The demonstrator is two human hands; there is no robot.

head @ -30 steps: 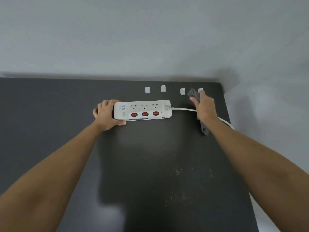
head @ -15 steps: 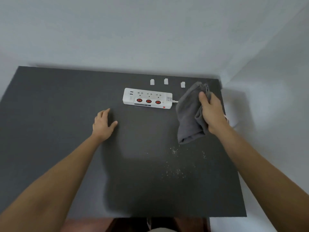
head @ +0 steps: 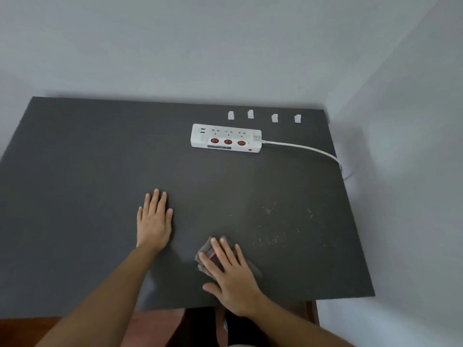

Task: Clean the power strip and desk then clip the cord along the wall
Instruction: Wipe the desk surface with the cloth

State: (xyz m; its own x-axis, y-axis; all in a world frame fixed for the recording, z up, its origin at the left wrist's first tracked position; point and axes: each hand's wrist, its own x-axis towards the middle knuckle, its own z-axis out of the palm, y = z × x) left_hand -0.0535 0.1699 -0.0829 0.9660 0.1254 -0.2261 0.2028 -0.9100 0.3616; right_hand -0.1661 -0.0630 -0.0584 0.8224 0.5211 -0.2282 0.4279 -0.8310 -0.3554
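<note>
A white power strip (head: pixel 226 139) with three red switches lies near the back of the dark desk (head: pixel 87 171). Its white cord (head: pixel 303 147) runs right and drops over the desk's right edge. Several small white cord clips (head: pixel 274 117) stand in a row behind the strip. My right hand (head: pixel 231 270) presses flat on a bunched grey cloth (head: pixel 206 249) near the desk's front edge. My left hand (head: pixel 154 219) rests flat on the desk with fingers apart, holding nothing. Pale crumbs (head: pixel 275 229) are scattered right of the cloth.
Grey walls (head: pixel 225 58) meet in a corner behind and to the right of the desk. A reddish-brown floor (head: pixel 155 324) shows below the desk's front edge.
My right hand has brought the cloth down from beside the power strip to the desk's front and pressed it flat. My left hand let go of the strip and now lies flat mid-desk.
</note>
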